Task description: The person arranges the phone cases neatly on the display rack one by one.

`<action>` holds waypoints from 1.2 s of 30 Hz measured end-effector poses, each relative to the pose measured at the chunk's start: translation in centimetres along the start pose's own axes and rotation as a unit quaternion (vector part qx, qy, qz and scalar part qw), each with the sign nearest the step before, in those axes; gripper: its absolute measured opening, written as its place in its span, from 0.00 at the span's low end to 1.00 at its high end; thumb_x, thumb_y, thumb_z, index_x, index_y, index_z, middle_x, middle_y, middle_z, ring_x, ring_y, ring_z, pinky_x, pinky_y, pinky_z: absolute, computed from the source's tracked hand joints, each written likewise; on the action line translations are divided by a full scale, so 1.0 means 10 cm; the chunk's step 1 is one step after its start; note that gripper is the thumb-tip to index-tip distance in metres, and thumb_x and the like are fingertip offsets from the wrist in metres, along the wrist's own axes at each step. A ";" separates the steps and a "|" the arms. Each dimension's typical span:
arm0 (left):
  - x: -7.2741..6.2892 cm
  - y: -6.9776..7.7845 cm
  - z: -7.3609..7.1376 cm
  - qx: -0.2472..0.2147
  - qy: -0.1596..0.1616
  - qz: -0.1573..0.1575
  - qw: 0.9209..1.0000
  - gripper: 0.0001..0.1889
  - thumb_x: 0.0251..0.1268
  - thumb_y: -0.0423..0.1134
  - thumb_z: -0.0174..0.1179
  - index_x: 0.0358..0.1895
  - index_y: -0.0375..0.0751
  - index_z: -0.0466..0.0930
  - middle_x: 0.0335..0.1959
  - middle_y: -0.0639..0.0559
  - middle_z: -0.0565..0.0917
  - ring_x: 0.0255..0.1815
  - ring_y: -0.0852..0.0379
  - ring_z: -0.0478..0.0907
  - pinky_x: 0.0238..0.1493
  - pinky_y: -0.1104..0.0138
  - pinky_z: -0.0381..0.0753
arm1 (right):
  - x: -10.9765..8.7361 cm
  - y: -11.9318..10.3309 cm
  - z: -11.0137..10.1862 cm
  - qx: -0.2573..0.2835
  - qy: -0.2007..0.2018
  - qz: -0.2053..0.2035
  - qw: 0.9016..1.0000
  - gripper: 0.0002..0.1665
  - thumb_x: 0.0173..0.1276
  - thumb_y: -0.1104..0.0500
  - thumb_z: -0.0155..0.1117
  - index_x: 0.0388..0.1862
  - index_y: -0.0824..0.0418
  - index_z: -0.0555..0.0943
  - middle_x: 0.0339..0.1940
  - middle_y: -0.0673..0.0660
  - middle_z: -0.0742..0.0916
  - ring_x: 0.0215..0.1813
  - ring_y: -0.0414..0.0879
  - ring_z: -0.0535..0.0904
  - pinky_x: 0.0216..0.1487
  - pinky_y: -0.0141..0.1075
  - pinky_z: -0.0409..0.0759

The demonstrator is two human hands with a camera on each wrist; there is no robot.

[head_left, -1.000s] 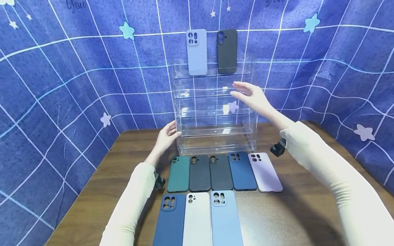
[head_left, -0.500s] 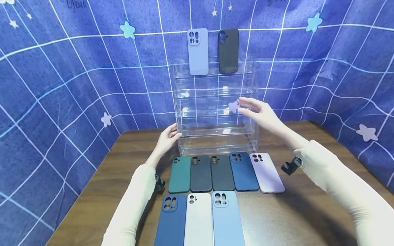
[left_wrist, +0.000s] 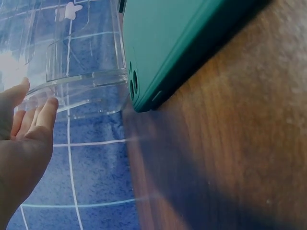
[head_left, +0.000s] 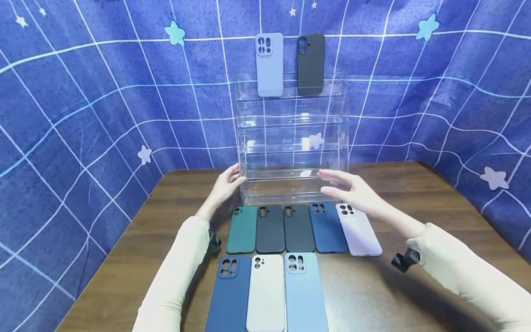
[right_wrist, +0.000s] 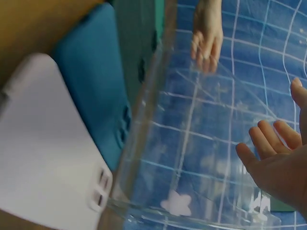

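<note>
A clear acrylic tiered display rack [head_left: 292, 186] stands at the back of the wooden table. My left hand [head_left: 227, 185] holds its lower left side, thumb in front and fingers further back along the panel. In the top tier stand a lavender-blue phone case [head_left: 270, 69] and a black phone case [head_left: 310, 69], both upright. My right hand [head_left: 346, 186] is held in front of the rack's lower right, thumb and fingers apart with nothing between them. It overlaps the top of a pale lilac phone case [head_left: 362, 233]. In the right wrist view, the right hand's fingers [right_wrist: 261, 148] are spread.
In front of the rack, a row also holds a green case [head_left: 242, 230], two dark cases [head_left: 270, 230] and a navy case [head_left: 328, 230]. Nearer lie a blue case [head_left: 229, 295], a white case [head_left: 266, 295] and a light blue case [head_left: 305, 295]. Blue star-patterned cloth [head_left: 112, 115] surrounds the table.
My right hand has come down from near the rack's upper right to its lower right, staying free of any object. The left hand remains at the rack's left side.
</note>
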State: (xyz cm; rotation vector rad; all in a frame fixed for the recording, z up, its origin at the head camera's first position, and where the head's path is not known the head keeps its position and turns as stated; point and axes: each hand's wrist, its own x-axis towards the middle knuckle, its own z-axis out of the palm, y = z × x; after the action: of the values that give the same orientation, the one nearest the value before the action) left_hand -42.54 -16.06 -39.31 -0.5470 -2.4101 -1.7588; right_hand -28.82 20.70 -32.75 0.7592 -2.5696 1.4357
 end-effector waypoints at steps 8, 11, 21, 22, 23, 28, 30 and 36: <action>-0.01 -0.01 0.01 0.030 0.007 0.015 0.999 0.32 0.65 0.33 0.58 0.70 0.34 0.57 0.67 0.34 0.66 0.65 0.40 0.68 0.67 0.56 0.67 | -0.18 0.09 0.24 0.004 -0.044 -0.014 0.999 0.29 0.67 0.54 0.61 0.66 0.56 0.70 0.64 0.56 0.77 0.64 0.53 0.73 0.63 0.50 0.72; -0.01 -0.02 0.01 0.034 0.005 0.015 0.999 0.32 0.64 0.34 0.58 0.70 0.35 0.57 0.67 0.35 0.67 0.65 0.40 0.68 0.66 0.56 0.68 | -0.24 0.09 0.33 -0.003 -0.061 -0.009 0.998 0.28 0.66 0.52 0.62 0.65 0.51 0.70 0.61 0.53 0.80 0.62 0.50 0.75 0.61 0.50 0.74; -0.06 -0.02 0.03 0.047 0.006 0.000 0.999 0.33 0.65 0.35 0.58 0.71 0.37 0.56 0.65 0.34 0.69 0.64 0.41 0.70 0.65 0.56 0.69 | -0.45 0.12 0.58 -0.020 -0.111 -0.013 0.994 0.27 0.63 0.48 0.64 0.62 0.47 0.73 0.58 0.49 0.82 0.58 0.44 0.78 0.60 0.49 0.74; -0.05 -0.02 0.04 0.049 0.005 0.001 0.999 0.33 0.65 0.35 0.58 0.71 0.37 0.56 0.65 0.34 0.69 0.64 0.41 0.70 0.65 0.56 0.69 | -0.46 0.14 0.61 -0.021 -0.116 -0.018 0.993 0.27 0.63 0.49 0.64 0.61 0.49 0.73 0.57 0.50 0.82 0.57 0.45 0.78 0.59 0.49 0.75; -0.05 -0.02 0.04 0.053 0.003 0.003 0.999 0.33 0.65 0.35 0.58 0.71 0.37 0.56 0.65 0.34 0.69 0.64 0.41 0.69 0.65 0.56 0.69 | -0.48 0.16 0.63 -0.020 -0.122 -0.024 0.992 0.27 0.63 0.49 0.64 0.61 0.51 0.74 0.56 0.52 0.82 0.56 0.47 0.79 0.58 0.48 0.76; -0.05 -0.02 0.04 0.057 -0.001 0.007 0.998 0.32 0.65 0.34 0.57 0.71 0.36 0.56 0.64 0.33 0.69 0.64 0.40 0.69 0.65 0.55 0.69 | -0.53 0.27 0.74 -0.012 -0.152 -0.073 0.986 0.25 0.63 0.56 0.65 0.57 0.66 0.75 0.51 0.62 0.84 0.51 0.55 0.80 0.53 0.45 0.80; -0.05 -0.02 0.05 0.054 -0.002 0.008 0.999 0.32 0.65 0.33 0.56 0.71 0.36 0.55 0.64 0.33 0.69 0.64 0.40 0.69 0.65 0.55 0.69 | -0.55 0.30 0.78 -0.006 -0.161 -0.072 0.984 0.25 0.63 0.56 0.65 0.55 0.68 0.76 0.50 0.63 0.84 0.49 0.56 0.81 0.51 0.44 0.81; -0.07 -0.02 0.04 0.073 0.000 0.002 0.997 0.32 0.66 0.33 0.56 0.71 0.36 0.54 0.64 0.32 0.68 0.64 0.41 0.69 0.66 0.55 0.69 | -0.61 0.31 0.84 -0.008 -0.169 -0.068 0.983 0.24 0.61 0.55 0.67 0.52 0.69 0.78 0.49 0.63 0.84 0.48 0.55 0.81 0.50 0.42 0.82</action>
State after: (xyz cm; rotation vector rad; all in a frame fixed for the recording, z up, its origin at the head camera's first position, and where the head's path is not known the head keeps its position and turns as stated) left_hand -41.92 -15.90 -39.82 -0.5335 -2.5092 -1.5652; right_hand -23.66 17.42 -41.70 1.2478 -2.6951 1.3432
